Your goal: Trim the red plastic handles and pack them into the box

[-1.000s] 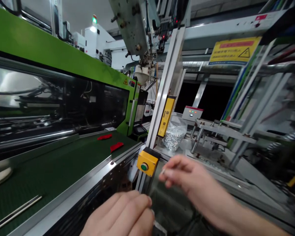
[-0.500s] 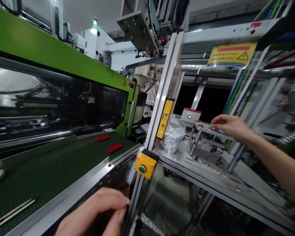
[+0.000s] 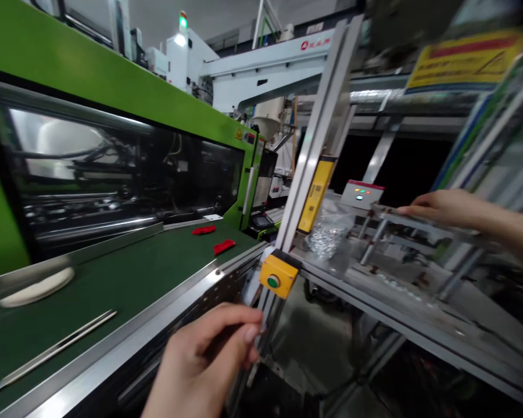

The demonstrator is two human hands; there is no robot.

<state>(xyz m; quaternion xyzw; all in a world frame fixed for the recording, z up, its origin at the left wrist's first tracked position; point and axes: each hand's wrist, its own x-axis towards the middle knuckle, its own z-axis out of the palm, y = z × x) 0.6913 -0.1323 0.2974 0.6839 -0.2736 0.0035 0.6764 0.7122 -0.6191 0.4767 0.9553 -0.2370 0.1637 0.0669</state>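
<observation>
My left hand (image 3: 218, 348) is low in the middle of the view, in front of the conveyor's metal edge. Its thumb and forefinger are pinched together, with a tiny pale bit at the tips that I cannot make out. To the right, my right hand (image 3: 447, 206) reaches to the raised plate of a metal fixture (image 3: 383, 213), fingers drawn together at its top. Blur hides whatever is between those fingers. Beside the fixture stands a clear plastic bag (image 3: 326, 235) of small shiny metal pieces that look like nuts. More small metal pieces (image 3: 396, 284) lie on the fixture's base.
A yellow box with a green button (image 3: 279, 276) sits on the frame post (image 3: 309, 139). On the green conveyor belt (image 3: 152, 276) lie red pieces (image 3: 224, 247), a long pale curved part (image 3: 39, 288) and thin tweezers-like strips (image 3: 52, 354). A green machine (image 3: 157, 104) borders the left.
The camera view has swung left, shifting the scene rightward. My left hand is higher and further right in view, still pinched. My right hand stays at the fixture's top plate.
</observation>
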